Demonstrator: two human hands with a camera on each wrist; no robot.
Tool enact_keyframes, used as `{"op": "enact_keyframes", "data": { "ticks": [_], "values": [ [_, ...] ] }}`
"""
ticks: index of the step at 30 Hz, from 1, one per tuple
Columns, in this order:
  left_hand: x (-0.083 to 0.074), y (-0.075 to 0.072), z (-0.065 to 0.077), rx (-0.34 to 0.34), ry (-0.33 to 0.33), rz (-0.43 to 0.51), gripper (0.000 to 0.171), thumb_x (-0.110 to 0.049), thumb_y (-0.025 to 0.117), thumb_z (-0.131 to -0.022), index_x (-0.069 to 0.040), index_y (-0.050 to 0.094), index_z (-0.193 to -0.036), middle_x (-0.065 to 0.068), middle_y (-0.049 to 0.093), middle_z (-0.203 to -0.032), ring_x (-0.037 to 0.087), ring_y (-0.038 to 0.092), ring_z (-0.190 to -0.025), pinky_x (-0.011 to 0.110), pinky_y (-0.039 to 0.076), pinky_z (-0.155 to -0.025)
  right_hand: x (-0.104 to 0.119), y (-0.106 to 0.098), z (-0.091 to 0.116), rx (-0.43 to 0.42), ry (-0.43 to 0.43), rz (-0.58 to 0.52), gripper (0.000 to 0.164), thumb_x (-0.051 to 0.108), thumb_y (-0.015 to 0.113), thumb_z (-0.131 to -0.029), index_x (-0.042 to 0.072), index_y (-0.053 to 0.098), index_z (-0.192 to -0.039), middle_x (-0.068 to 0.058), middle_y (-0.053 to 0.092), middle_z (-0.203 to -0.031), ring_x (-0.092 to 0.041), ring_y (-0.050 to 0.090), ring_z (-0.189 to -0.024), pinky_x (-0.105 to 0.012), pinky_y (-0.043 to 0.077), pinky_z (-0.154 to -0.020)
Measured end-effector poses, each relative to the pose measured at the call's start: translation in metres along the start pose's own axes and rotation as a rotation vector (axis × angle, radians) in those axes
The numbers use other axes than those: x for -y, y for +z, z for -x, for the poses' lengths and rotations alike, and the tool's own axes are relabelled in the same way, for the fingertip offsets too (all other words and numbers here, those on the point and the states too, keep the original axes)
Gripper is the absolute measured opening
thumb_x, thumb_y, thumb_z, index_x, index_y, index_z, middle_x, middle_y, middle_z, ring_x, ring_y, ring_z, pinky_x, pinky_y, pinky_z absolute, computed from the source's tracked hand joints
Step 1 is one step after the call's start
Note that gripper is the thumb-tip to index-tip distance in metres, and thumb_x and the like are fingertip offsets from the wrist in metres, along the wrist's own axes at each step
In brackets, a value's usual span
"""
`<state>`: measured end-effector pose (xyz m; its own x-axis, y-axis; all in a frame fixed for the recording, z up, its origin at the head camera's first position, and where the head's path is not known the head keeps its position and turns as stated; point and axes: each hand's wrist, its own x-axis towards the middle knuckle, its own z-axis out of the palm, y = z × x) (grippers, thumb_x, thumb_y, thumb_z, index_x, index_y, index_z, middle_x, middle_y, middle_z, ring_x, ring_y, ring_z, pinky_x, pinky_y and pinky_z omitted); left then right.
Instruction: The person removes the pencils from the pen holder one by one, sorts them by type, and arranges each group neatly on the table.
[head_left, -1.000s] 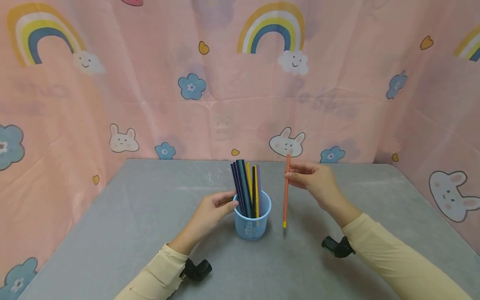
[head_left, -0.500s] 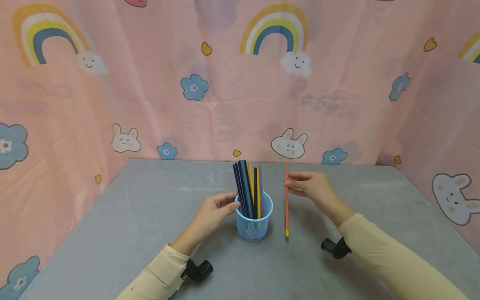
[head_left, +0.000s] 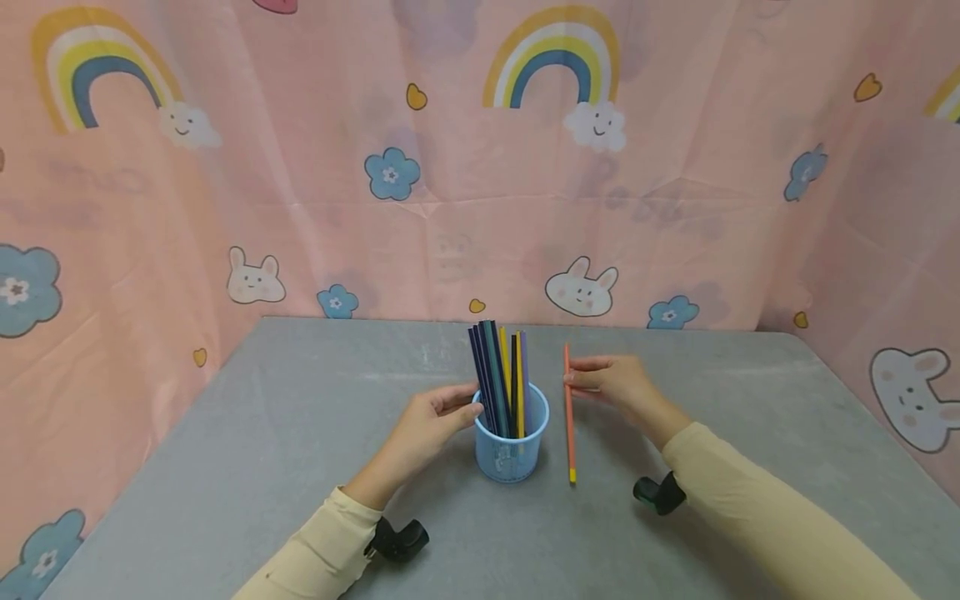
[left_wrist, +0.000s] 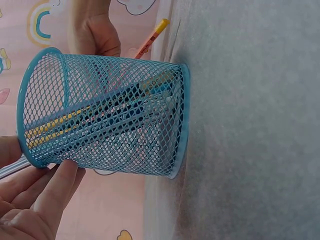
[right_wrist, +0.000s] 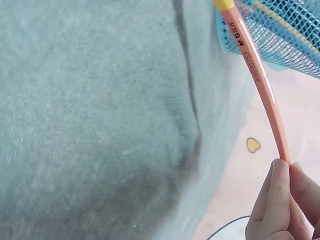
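Note:
A light blue mesh pencil cup (head_left: 507, 461) stands upright on the grey table. Several pencils (head_left: 491, 383), dark blue, dark green, yellow, black and purple, lean inside it. My left hand (head_left: 427, 429) holds the cup's left side at the rim; in the left wrist view its thumb and fingers (left_wrist: 57, 190) lie at the rim and wall. To the right of the cup, my right hand (head_left: 618, 385) pinches an orange pencil (head_left: 570, 433) near its far end. That pencil's yellow-banded end points down toward me, and the right wrist view shows lettering on its shaft (right_wrist: 260, 80).
The grey table (head_left: 300, 467) reaches back to a pink curtain (head_left: 450, 233) printed with rainbows, rabbits and flowers. A black wrist camera (head_left: 400, 540) sits under the left sleeve, and another black camera (head_left: 660, 493) under the right one.
My right hand has come down and slightly nearer to me with the orange pencil, whose yellow end is now lower. The left hand has kept its hold on the cup.

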<state>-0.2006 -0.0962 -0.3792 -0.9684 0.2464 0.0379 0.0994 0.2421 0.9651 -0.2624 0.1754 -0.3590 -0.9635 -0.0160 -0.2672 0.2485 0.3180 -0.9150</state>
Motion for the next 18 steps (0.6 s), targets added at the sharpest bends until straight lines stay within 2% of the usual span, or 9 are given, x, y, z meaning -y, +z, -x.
{"op": "enact_keyframes", "data": {
  "ticks": [9,18],
  "values": [
    [-0.001,0.001,0.0,0.002,-0.007,0.001,0.045,-0.02,0.062,-0.099,0.003,0.055,-0.138,0.021,0.059,-0.139,0.032,0.063,-0.123,0.04,0.056,-0.101,-0.008,0.001,-0.008,0.041,0.06,-0.02,0.043,0.011,0.07,-0.093,-0.003,0.06,-0.132,-0.006,0.075,-0.102,-0.007,0.072,-0.081,-0.03,0.062,-0.086],
    [-0.001,0.0,0.0,0.005,-0.005,-0.001,0.045,-0.02,0.062,-0.099,0.004,0.055,-0.137,0.022,0.06,-0.138,0.032,0.063,-0.123,0.04,0.055,-0.101,-0.016,0.003,-0.009,0.102,0.071,-0.039,0.044,0.008,0.07,-0.093,-0.006,0.058,-0.133,-0.001,0.075,-0.093,-0.008,0.071,-0.079,-0.028,0.063,-0.078]
  ]
}}
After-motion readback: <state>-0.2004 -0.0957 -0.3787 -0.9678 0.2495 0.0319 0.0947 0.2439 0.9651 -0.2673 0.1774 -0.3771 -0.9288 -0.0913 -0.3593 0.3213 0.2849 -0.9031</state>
